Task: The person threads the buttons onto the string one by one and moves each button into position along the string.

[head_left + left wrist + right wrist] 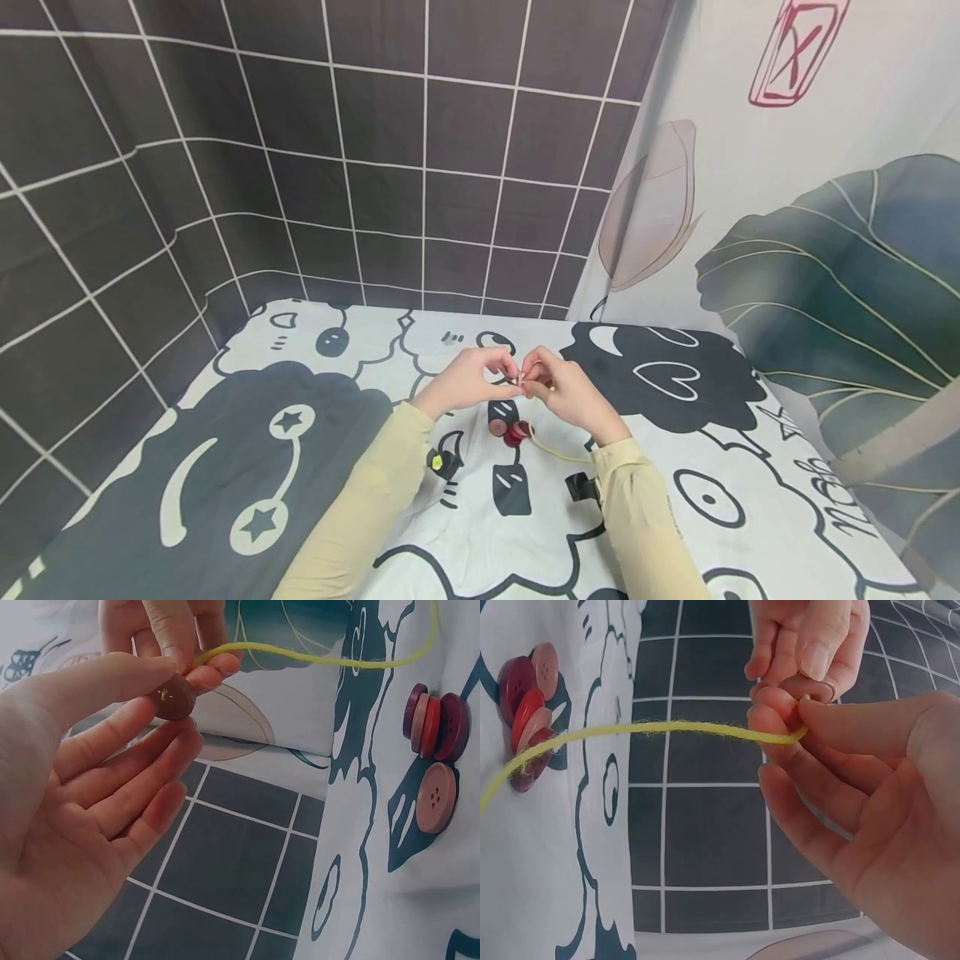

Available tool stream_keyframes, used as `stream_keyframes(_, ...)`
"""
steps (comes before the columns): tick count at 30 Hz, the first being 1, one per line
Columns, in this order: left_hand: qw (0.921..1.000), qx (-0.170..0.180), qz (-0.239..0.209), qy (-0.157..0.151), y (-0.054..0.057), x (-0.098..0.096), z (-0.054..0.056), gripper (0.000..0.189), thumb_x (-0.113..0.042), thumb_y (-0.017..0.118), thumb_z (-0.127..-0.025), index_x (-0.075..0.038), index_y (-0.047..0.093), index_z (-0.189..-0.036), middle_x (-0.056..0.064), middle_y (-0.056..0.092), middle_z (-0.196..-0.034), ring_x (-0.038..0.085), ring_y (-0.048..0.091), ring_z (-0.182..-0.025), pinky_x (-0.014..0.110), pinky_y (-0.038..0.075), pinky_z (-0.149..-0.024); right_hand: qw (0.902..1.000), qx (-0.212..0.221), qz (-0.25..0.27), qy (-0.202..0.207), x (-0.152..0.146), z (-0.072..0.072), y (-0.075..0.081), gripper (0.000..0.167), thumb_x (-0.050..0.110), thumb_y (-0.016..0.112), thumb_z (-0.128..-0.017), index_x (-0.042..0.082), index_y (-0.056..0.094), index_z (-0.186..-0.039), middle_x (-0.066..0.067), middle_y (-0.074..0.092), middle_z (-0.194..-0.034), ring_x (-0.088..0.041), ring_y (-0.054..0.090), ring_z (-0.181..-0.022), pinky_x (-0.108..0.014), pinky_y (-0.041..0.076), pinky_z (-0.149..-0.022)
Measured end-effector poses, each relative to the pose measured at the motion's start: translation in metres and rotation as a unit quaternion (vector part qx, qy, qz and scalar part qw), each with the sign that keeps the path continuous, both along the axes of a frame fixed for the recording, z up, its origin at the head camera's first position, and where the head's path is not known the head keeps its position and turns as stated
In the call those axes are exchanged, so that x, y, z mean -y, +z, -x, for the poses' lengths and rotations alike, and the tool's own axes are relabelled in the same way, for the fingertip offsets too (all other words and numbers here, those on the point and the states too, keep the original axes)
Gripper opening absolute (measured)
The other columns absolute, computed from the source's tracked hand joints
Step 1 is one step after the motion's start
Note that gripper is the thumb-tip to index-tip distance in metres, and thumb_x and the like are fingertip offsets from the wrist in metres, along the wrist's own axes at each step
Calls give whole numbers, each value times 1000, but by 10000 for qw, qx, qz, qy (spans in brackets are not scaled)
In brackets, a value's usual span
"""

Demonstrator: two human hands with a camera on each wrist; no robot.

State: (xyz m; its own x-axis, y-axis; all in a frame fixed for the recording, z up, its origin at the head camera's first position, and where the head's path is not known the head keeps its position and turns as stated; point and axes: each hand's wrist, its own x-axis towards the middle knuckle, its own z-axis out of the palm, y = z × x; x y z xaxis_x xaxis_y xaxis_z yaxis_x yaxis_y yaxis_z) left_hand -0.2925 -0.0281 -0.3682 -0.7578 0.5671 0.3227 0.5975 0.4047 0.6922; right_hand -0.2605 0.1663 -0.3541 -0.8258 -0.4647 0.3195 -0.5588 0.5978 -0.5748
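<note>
Above the cloth, my two hands meet fingertip to fingertip. My left hand point(468, 382) pinches a brownish-pink button point(174, 703) between thumb and forefinger, its other fingers spread loosely below. A tiny yellow tip shows at the holes on the button's face. On the other side of the button, my right hand point(573, 396) pinches yellow yarn point(682, 727) close to the button. From there the yarn trails down to the cloth. In the left wrist view, several red and pink buttons point(454, 727) lie in a cluster, with a pink four-hole button point(436, 799) beside them.
A white cloth point(420, 533) with black cartoon drawings covers the table. Dark grid-patterned fabric point(382, 192) hangs behind it, and a leaf-print curtain point(847, 275) hangs at the right. Small black devices sit at both wrists.
</note>
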Motion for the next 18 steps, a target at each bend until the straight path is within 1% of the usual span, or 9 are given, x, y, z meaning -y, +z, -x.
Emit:
stream_keyframes(3, 10000, -37, 2, 7, 0, 0, 0, 14, -19, 76, -82, -16, 67, -92, -1, 70, -91, 16, 62, -95, 41, 49, -92, 9999, -12, 57, 134, -2, 2, -1, 22, -6, 57, -90, 4, 49, -109, -6, 71, -80, -16, 67, -75, -25, 50, -70)
stream_keyframes(6, 9999, -157, 21, 12, 1, 0, 1, 14, -19, 76, -83, -15, 69, -94, -1, 71, -92, 16, 63, -94, 39, 50, -90, 9996, 102, 108, 255, -3, 3, -1, 28, -6, 51, -92, 5, 46, -118, -6, 71, -81, -15, 64, -73, -25, 46, -68)
stream_keyframes(7, 9998, -199, 13, 6, 1, 0, 1, 14, -18, 75, -83, -14, 69, -95, 0, 71, -92, 16, 63, -94, 40, 50, -90, 9994, 163, 131, 276, -4, 3, -1, 29, -5, 49, -93, 5, 46, -119, -6, 71, -81, -13, 63, -74, -25, 46, -68)
stream_keyframes(10, 9994, -342, 12, 19, 1, 0, 3, 14, -17, 75, -83, -14, 70, -95, 0, 72, -92, 16, 63, -93, 40, 50, -90, 9987, 420, 145, 248, -4, 4, 0, 26, 0, 45, -97, 8, 47, -122, -8, 71, -85, -18, 63, -77, -28, 48, -72)
stream_keyframes(12, 9991, -418, -13, 29, 1, 0, 3, 12, -16, 75, -83, -13, 71, -94, 0, 72, -91, 16, 63, -93, 39, 50, -90, 9978, 584, 185, 237, -5, 4, 0, 25, 4, 44, -99, 8, 48, -123, -11, 72, -87, -24, 66, -82, -31, 50, -77)
stream_keyframes(14, 9988, -485, -56, 19, 0, 0, 3, 10, -14, 75, -83, -12, 71, -92, 1, 71, -90, 16, 63, -92, 39, 50, -90, 9970, 697, 229, 252, -5, 4, 0, 25, 7, 45, -99, 8, 48, -124, -12, 72, -88, -29, 67, -85, -32, 50, -78)
stream_keyframes(18, 9983, -585, -58, -4, -2, -1, 0, 4, -12, 73, -84, -11, 70, -86, 2, 68, -87, 16, 62, -88, 39, 50, -87, 9953, 849, 322, 326, -5, 4, -3, 28, 8, 50, -97, 6, 48, -125, -10, 73, -89, -30, 69, -86, -31, 51, -79)
